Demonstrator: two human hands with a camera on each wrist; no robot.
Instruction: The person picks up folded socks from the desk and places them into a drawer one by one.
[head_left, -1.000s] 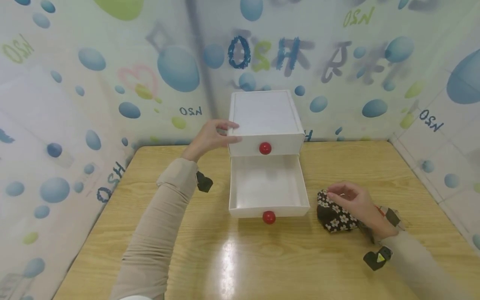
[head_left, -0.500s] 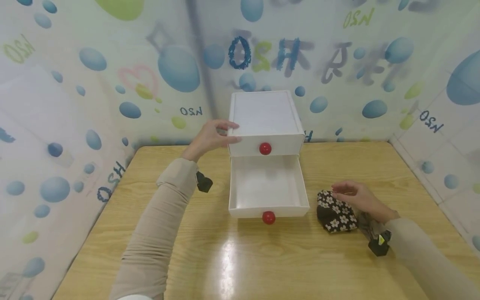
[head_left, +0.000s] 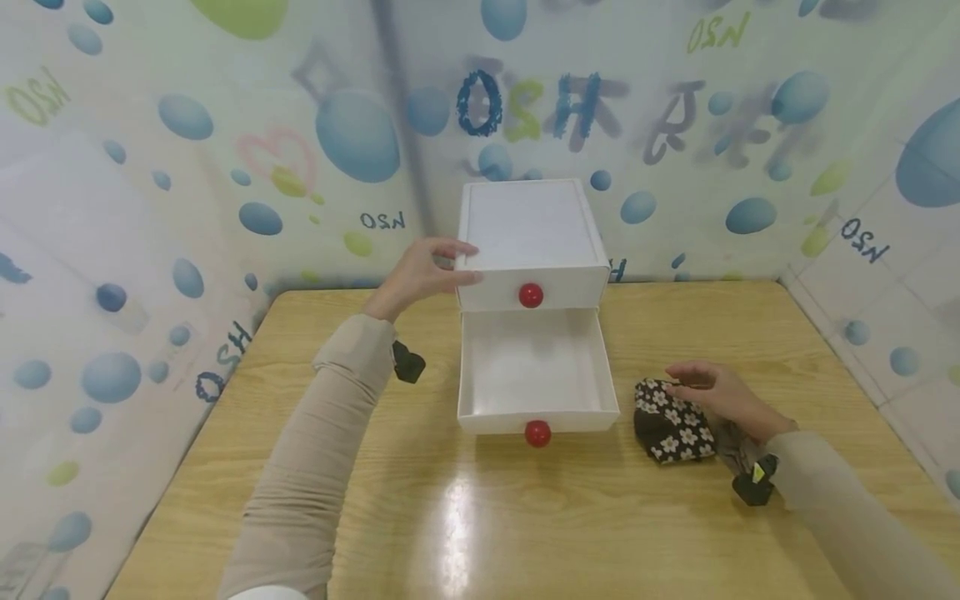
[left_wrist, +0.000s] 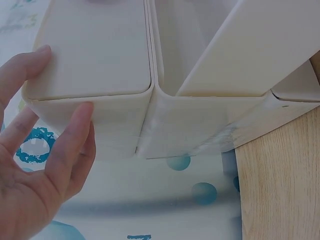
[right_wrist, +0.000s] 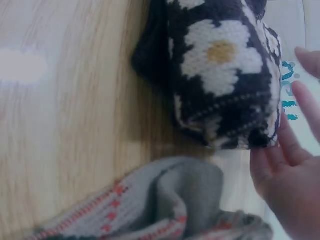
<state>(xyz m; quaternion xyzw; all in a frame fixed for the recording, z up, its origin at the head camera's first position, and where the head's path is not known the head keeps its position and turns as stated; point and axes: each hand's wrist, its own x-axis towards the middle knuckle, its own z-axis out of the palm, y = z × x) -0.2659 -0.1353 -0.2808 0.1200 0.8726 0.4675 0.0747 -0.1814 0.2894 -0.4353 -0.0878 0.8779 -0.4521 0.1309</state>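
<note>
A white two-drawer cabinet (head_left: 528, 221) stands at the back of the table, its lower drawer (head_left: 495, 423) pulled out and its upper drawer closed. At the cabinet's upper left front corner, my left hand (head_left: 420, 271) holds on, a digit on the front and others along the side. A dark sock with white flowers (head_left: 678, 429) lies folded to the right of the drawer. My right hand (head_left: 727, 400) is at its far right side, fingers against the sock and thumb apart. Below my right wrist lies a grey sock with red marks (right_wrist: 185, 195), mostly hidden in the head view.
Red round knobs stick out from the upper drawer (head_left: 531, 295) and the lower one (head_left: 537, 433). The wooden table (head_left: 420, 500) ends at a patterned backdrop (head_left: 645, 125) behind and on both sides. Nothing is visible inside the open drawer.
My right hand has shifted slightly to the right and turned beside the flowered sock, with its wrist now covering more of the grey sock. My left hand stays at the cabinet corner.
</note>
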